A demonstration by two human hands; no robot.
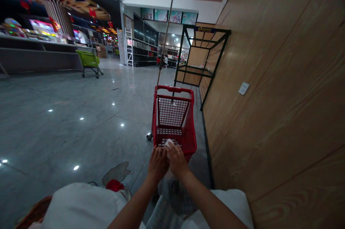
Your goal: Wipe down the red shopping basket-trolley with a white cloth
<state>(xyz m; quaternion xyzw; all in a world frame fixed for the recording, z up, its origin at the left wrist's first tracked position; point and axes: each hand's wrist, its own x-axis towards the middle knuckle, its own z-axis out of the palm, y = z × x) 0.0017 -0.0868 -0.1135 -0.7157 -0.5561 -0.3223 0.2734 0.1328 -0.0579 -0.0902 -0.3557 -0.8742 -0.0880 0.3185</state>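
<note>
A lime-green cart (89, 62) stands on the polished floor (67, 121), a black shelf frame (202, 56) by the wooden wall (269, 89).

The head-worn camera looks forward and down from the person's head, close above the left hand (158, 163) and right hand (177, 160), along a polished floor (67, 121), with a red shopping cart (190, 139) just ahead and a wood-panelled wall (272, 103) along the right.

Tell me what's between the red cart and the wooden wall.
In the head view, grey floor and a black skirting strip separate the red cart and the wooden wall.
</note>
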